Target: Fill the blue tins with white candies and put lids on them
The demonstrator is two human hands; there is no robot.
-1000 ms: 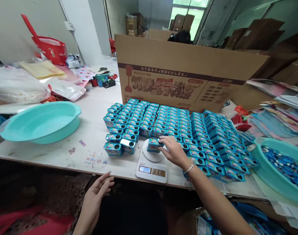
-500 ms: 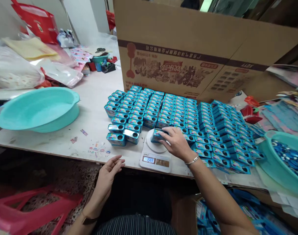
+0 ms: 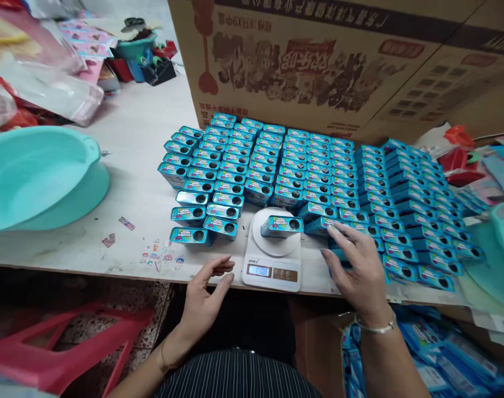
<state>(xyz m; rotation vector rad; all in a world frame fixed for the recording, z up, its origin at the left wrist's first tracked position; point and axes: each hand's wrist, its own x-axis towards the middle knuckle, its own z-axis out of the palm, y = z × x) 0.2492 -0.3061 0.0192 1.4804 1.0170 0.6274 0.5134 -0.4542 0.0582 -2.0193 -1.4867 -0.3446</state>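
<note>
A small blue box [image 3: 282, 225] stands by itself on the round pan of a white digital scale [image 3: 272, 276], whose lit display shows digits I cannot read for sure. My right hand [image 3: 355, 268] is to the right of the scale, thumb and fingers apart, the fingertips at a blue box [image 3: 318, 225] in the front of the rows. Whether they touch it I cannot tell. Left of the scale, at the table's front edge, my left hand [image 3: 208, 296] is held with its fingers loosely curved and apart from the thumb, holding nothing.
Rows of blue boxes [image 3: 260, 166] stand before a large carton [image 3: 302, 72]. A turquoise basin [image 3: 45, 182] is at the left, another basin [image 3: 484, 260] at the right. Below the table edge lie blue packages [image 3: 451, 348] and a pink stool [image 3: 69, 348].
My right hand has let go of the box on the scale and moved right to the rows. The left hand has come slightly nearer the scale. The view has moved closer to the table.
</note>
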